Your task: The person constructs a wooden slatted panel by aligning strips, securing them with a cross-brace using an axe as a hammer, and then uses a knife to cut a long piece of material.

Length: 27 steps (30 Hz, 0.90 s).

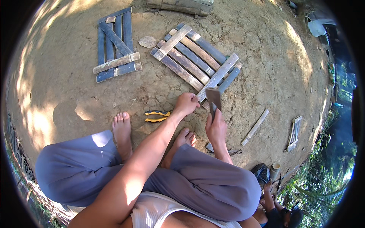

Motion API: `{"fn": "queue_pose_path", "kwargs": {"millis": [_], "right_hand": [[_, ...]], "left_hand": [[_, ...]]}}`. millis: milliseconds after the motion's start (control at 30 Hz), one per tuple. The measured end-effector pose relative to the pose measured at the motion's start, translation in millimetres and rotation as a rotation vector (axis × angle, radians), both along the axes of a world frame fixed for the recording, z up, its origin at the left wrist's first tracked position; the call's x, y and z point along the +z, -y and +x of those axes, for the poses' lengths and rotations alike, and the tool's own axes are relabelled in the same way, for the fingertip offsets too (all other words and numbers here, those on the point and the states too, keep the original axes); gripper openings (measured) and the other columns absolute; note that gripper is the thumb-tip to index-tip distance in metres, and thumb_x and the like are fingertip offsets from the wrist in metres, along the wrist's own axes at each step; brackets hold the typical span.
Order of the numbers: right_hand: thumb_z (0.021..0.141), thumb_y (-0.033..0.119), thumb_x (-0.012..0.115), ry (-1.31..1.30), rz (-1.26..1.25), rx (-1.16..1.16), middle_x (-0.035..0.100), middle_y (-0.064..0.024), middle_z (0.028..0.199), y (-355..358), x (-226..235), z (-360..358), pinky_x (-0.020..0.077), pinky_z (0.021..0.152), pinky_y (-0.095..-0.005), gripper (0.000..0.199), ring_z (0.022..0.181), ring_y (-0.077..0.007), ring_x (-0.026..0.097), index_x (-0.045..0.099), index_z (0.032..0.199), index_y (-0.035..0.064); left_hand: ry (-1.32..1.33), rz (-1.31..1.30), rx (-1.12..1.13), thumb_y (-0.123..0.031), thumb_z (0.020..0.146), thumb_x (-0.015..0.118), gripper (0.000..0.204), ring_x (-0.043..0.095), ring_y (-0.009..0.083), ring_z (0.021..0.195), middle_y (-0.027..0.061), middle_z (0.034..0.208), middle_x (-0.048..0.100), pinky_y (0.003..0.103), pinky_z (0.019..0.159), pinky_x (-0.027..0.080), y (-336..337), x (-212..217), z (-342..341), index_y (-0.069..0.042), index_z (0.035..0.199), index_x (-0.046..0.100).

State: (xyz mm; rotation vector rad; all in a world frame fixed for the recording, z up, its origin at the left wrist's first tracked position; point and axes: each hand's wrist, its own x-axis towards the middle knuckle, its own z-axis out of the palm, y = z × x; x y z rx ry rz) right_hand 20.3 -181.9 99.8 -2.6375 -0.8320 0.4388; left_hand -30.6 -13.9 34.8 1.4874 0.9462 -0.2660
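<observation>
A bamboo slat panel (192, 59) lies aslant on the ground before me, its long strips bridged by two cross slats. My left hand (186, 104) is closed at the near end of the right cross slat (218, 76), thumb and fingers pinched together. Whatever is between those fingertips is too small to make out. In my right hand (216, 130) is a dark, flat metal tool with a wide squared end (213, 97), held upright just over the panel's near corner. Yellow-and-black pliers (157, 116) rest left of my left wrist.
Another slat panel (116, 45) lies far left, near a flat stone (147, 41). A log (180, 6) is at the top. To the right are a loose bamboo strip (254, 127) and a small frame (294, 133). Another person's arm (268, 197) shows lower right, near a black bag (260, 173).
</observation>
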Motion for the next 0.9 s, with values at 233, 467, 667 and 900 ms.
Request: {"fn": "queue_pose_path", "kwargs": {"millis": [233,467,667,900], "right_hand": [[0.099,0.011,0.062,0.124,0.372,-0.020,0.068,-0.0260,0.086,-4.5,25.3,-2.2,0.0522,0.060,-0.0477,0.039,0.070,-0.0425,0.069,0.052,0.134,-0.0020],[0.099,0.013,0.062,0.026,0.086,-0.018,0.070,-0.0286,0.090,-16.1,13.6,8.5,0.0538,0.064,-0.0526,0.037,0.078,-0.0495,0.069,0.054,0.131,-0.0030],[0.099,0.011,0.063,0.201,0.504,-0.103,0.068,-0.0288,0.094,22.6,-0.6,-3.2,0.0533,0.061,-0.0472,0.042,0.076,-0.0430,0.070,0.051,0.135,-0.0055],[0.100,0.016,0.062,0.050,0.191,-0.065,0.068,-0.0299,0.098,-16.9,29.7,7.7,0.0530,0.062,-0.0526,0.047,0.076,-0.0474,0.069,0.048,0.141,-0.0044]], "left_hand": [[-0.071,0.011,-0.021,-0.031,0.100,0.064,0.030,0.073,0.0213,0.073,0.0082,0.079,0.077,0.039,0.071,0.055,-4.9,5.7,0.5,-0.007,0.090,0.078],[-0.034,0.017,-0.007,-0.030,0.100,0.063,0.027,0.074,0.0202,0.074,0.0069,0.083,0.079,0.038,0.072,0.056,-7.3,-10.4,5.5,-0.008,0.093,0.078],[-0.058,-0.067,-0.012,-0.029,0.100,0.062,0.028,0.073,0.0209,0.073,0.0059,0.082,0.078,0.037,0.073,0.056,0.2,4.2,10.4,-0.008,0.092,0.078],[-0.004,0.009,0.058,-0.030,0.098,0.065,0.027,0.069,0.0184,0.067,0.0063,0.075,0.075,0.037,0.067,0.052,0.4,-15.6,2.5,-0.008,0.089,0.079]]}}
